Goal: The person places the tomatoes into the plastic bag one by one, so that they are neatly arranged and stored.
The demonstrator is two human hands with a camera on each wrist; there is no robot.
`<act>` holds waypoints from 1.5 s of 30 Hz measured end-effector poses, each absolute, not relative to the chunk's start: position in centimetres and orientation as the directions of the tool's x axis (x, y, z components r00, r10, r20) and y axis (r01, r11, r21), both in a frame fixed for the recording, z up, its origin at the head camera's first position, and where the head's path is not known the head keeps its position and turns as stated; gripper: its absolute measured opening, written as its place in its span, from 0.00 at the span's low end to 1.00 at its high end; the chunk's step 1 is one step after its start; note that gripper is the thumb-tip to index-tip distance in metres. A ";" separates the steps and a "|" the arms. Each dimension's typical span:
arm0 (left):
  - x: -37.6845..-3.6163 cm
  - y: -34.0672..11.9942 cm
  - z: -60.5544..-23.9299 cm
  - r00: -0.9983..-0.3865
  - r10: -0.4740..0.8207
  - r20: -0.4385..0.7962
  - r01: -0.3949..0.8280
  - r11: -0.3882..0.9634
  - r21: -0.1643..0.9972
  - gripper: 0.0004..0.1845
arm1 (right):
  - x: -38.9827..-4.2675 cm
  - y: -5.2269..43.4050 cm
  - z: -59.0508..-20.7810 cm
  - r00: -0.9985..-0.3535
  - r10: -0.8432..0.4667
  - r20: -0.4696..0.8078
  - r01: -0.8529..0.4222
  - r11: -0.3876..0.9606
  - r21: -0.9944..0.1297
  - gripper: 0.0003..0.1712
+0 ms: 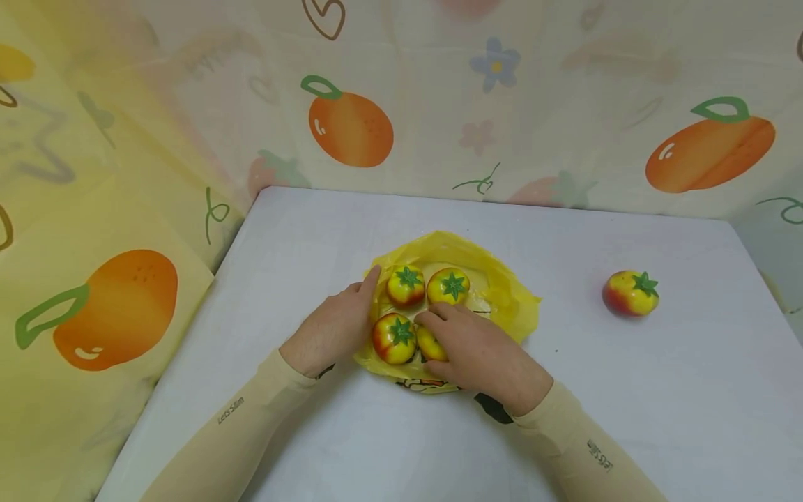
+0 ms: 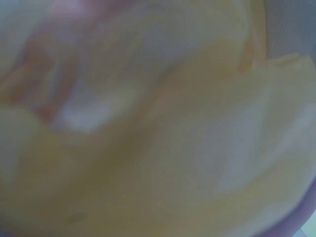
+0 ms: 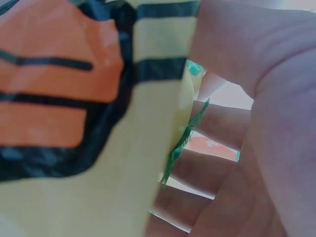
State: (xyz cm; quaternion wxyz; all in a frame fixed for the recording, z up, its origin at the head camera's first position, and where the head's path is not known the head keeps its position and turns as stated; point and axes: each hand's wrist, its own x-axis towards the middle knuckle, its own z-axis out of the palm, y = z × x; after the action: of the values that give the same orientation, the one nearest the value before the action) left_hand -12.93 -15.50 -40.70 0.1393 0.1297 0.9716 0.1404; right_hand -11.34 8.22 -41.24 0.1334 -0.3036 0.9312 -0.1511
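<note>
On the bench (image 1: 690,376), a yellow bag (image 1: 519,300) lies with its mouth spread wide. At its left rim is the left hand (image 1: 332,326), one finger straight along the edge, presumably to keep that side from folding in; whether it pinches the film I cannot tell. The right hand (image 1: 483,348) curls round the near-right fruit (image 1: 429,343), thumb on the near side, fingers across the top, a hold that likely steadies it. Leaf-up within the bag, the far-left fruit (image 1: 406,286), far-right fruit (image 1: 448,284) and near-left fruit (image 1: 394,339) probably weigh its base down. Well apart to the right, a lone fruit (image 1: 629,294) lies tilted, untouched.
</note>
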 end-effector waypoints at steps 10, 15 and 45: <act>-12.9 -15.5 -40.6 -0.925 0.292 -0.242 0.210 0.927 0.312 0.41 | -11.3 8.3 -41.2 -0.780 -0.605 -0.160 -0.524 0.771 -0.361 0.33; -12.9 -15.5 -40.8 -0.925 0.295 -0.239 0.215 0.926 0.312 0.40 | -11.3 8.3 -41.2 -0.779 -0.603 -0.172 -0.522 0.775 -0.357 0.34; -12.8 -15.0 -40.9 -0.927 0.270 -0.260 0.184 0.933 0.310 0.41 | -12.4 18.0 -35.5 -0.924 -0.379 -0.044 -0.321 0.835 -0.447 0.37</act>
State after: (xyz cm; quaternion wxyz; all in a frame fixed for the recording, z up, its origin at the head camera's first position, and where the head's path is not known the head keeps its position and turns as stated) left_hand -12.84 -15.03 -40.90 0.1506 0.1169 0.9714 0.1413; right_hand -12.42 17.98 -35.48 0.0653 -0.1833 0.9555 -0.2216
